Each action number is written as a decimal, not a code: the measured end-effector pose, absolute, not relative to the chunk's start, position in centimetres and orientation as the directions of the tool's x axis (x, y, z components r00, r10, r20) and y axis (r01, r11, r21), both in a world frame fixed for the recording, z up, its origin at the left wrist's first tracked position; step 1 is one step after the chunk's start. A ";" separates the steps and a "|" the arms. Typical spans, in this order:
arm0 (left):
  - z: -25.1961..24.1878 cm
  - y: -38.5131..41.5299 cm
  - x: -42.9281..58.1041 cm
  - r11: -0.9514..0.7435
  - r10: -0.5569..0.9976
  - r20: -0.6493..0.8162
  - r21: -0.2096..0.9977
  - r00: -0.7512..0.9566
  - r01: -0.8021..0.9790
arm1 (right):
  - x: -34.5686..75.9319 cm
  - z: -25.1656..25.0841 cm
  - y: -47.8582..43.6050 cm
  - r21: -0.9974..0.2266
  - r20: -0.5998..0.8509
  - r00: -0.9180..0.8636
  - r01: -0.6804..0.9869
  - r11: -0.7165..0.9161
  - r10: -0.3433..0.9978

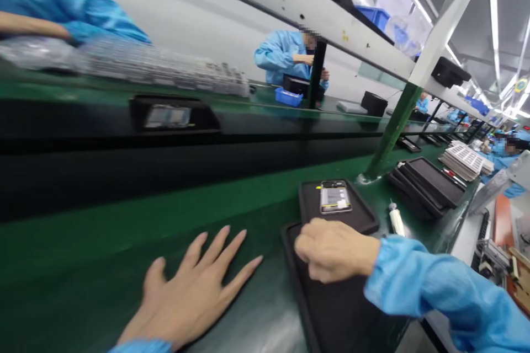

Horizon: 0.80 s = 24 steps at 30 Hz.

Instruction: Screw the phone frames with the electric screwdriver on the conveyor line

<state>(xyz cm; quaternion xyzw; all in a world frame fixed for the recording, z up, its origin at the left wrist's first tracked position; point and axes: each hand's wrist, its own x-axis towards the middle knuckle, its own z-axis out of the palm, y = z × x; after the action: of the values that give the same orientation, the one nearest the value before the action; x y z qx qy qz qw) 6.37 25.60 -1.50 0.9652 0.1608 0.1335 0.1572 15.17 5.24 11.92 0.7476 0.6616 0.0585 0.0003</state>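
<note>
Our left grip [188, 292] is over the desk [103, 265], left of the near tray [331, 320] and apart from it. Our right grip [333, 248] is over that tray's back end. Just beyond the right grip: back tray [310, 198], with a phone unit [335, 198] in it. Right of the back tray: small tool [396, 220]. Further back-right of the right grip: post [395, 129], then tray stack [434, 176], sheet stack [466, 159] behind it. Well ahead of our left grip: ledge tray [205, 116] holding a second unit [169, 117], wrapped stack [165, 69] behind.
</note>
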 end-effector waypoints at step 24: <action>4.8 16.2 6.9 0.220 0.159 -0.262 0.949 0.952 0.224 | 9.5 5.1 -2.0 -0.015 0.269 0.746 0.636 -0.771 0.610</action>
<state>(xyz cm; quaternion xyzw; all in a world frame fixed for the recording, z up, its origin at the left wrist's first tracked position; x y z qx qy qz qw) 6.87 16.22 4.82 0.6242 0.1535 -0.0212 0.7657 9.50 -1.98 5.07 0.9327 0.3341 0.1251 -0.0529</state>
